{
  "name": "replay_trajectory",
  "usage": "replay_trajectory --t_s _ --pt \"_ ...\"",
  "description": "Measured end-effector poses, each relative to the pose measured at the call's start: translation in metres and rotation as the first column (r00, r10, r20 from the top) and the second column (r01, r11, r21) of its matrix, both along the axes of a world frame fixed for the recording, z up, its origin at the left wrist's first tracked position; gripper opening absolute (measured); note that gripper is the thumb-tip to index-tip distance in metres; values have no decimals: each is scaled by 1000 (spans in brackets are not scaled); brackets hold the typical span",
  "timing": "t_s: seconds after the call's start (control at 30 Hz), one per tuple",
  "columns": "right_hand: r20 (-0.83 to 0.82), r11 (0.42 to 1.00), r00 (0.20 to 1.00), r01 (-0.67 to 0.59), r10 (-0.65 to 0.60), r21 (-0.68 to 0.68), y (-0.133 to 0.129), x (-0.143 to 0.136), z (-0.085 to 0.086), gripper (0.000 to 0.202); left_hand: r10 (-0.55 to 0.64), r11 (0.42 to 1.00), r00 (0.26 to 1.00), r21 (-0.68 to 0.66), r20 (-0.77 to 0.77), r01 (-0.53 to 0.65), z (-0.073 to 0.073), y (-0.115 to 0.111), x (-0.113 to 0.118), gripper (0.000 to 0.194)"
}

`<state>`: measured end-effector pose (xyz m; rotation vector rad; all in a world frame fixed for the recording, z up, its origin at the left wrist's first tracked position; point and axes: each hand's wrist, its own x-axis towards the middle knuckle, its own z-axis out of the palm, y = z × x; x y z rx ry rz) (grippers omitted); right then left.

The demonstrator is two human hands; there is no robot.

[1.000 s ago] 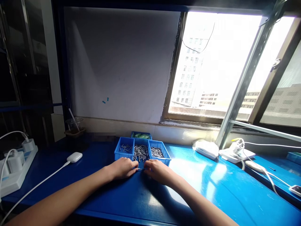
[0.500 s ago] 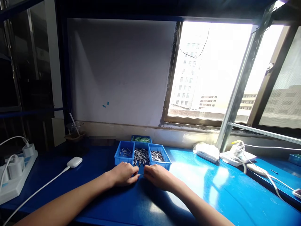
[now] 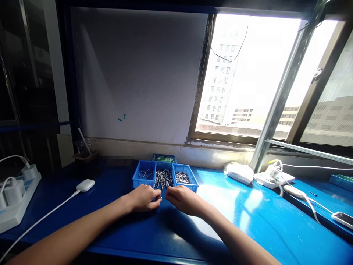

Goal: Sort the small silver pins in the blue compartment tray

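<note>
My left hand (image 3: 143, 198) is closed in a pinch in front of the blue bins, with a small thin metal pin (image 3: 162, 198) showing at its fingertips. Facing it, my right hand (image 3: 182, 198) is also closed, its thumb and finger pressed together at the pin's other end. Most of the pin is hidden by the fingers. Just beyond them, the left blue bin (image 3: 143, 184) holds several thin metal pieces. A heap of dark metal pins (image 3: 164, 178) fills the middle bin, and the right blue bin (image 3: 194, 187) contains shorter silvery pins (image 3: 182, 177).
Behind these stands another blue bin (image 3: 164, 158) with green packets. At left are a white earbud case (image 3: 86, 185) on a cable, a power strip (image 3: 20, 206) and a cup (image 3: 86, 147). A white device (image 3: 239, 172) and power strip (image 3: 271, 179) lie at right.
The view has shifted slightly, so everything sits a little higher and further left. Both hands stay pinched close together; the gap between them looks a little different, with less of the pin showing.
</note>
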<state>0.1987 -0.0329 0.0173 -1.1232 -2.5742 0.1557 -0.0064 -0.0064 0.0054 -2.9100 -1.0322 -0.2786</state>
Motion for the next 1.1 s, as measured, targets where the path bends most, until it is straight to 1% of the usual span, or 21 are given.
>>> replay_trajectory --t_s 0.2,0.33,0.47,0.6,0.7,0.9,1.1 --pt "-27 999 999 -21 21 25 -2 -2 3 18 -12 1000 1000 10 -12 12 1 -1 0 18" --pt "-31 999 999 -19 20 40 -3 -2 3 19 -10 1000 1000 -10 -14 10 2 -1 1 18" --pt "-54 999 999 3 0 43 -3 -1 5 18 15 999 1000 -45 11 -14 3 -1 2 23" --pt "-62 994 995 78 -74 72 -1 0 7 18 65 993 992 -108 110 -54 7 -3 2 28" --pt "-60 991 993 104 -99 81 1 1 7 19 104 980 981 -183 166 -73 9 -3 1 27" --pt "-45 994 994 103 -101 47 -1 4 10 21 123 939 953 -342 277 -22 6 0 1 30" --pt "-62 994 996 73 -68 78 -3 3 11 21 130 910 928 -415 350 29 3 1 2 30"
